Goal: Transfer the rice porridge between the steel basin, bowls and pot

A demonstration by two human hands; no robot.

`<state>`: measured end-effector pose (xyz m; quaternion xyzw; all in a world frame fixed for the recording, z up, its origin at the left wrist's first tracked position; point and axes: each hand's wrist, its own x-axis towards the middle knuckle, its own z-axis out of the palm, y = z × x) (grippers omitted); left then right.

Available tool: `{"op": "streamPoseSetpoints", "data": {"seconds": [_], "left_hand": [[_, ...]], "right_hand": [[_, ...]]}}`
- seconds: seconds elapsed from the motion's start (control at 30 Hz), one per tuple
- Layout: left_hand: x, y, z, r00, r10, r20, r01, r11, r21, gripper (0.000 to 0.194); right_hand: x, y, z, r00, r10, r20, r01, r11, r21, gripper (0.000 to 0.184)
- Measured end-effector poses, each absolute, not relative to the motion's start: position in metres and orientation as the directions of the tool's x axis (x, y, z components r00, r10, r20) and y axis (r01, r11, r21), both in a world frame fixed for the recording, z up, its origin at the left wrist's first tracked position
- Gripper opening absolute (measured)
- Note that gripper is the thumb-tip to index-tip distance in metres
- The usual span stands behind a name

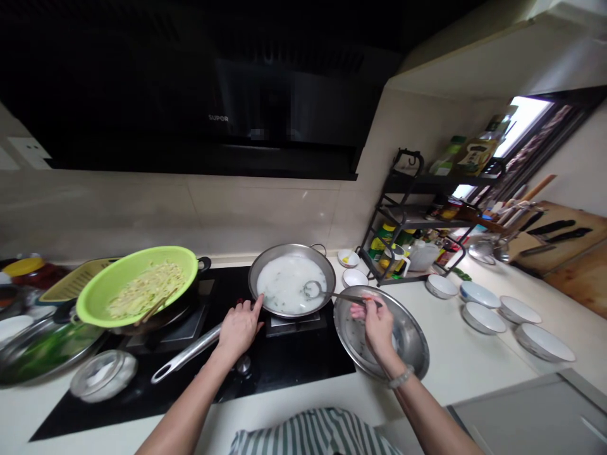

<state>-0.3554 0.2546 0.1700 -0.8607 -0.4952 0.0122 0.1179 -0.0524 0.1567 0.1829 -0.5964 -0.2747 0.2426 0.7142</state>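
A steel wok (253, 268) sits on the hob, with white, cloudy liquid (289, 284) and green bits inside. My left hand (239, 328) is closed over the wok's handle (190, 354) close to the pan, its index finger stretched toward the rim. In my right hand (379, 325) is the handle of a metal ladle (344, 296); its round head rests in the liquid at the wok's right side. Below that hand, a wide steel basin (417, 344) stands on the counter, with some wet residue and green bits in it.
On the left burner side, a green plastic basin (90, 297) holds pale noodle-like strips and chopsticks. Nearby are a glass jar (104, 376) and a pan of greens (52, 354). Several bowls (484, 317) and a black spice rack (408, 218) stand right. The range hood (213, 82) hangs above.
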Motion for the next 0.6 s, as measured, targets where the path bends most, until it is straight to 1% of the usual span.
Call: {"op": "streamPoseSetpoints", "data": {"seconds": [0.27,0.43,0.6], "left_hand": [[-0.356,0.255,0.169,0.512,0.854,0.092,0.846,-0.483,-0.225,0.061],[-0.356,0.256,0.168,0.513,0.853,0.092,0.846,-0.484,-0.225,0.061],[-0.356,0.255,0.169,0.506,0.859,0.077,0.849,-0.481,-0.217,0.061]], "right_hand": [[-0.052,0.149,0.192,0.783,0.622,0.013,-0.129,0.183,-0.975,0.022],[-0.052,0.147,0.196,0.783,0.621,-0.002,-0.143,0.178,-0.973,0.023],[-0.049,0.142,0.2,0.787,0.616,-0.012,-0.136,0.155,-0.979,0.02]]}}
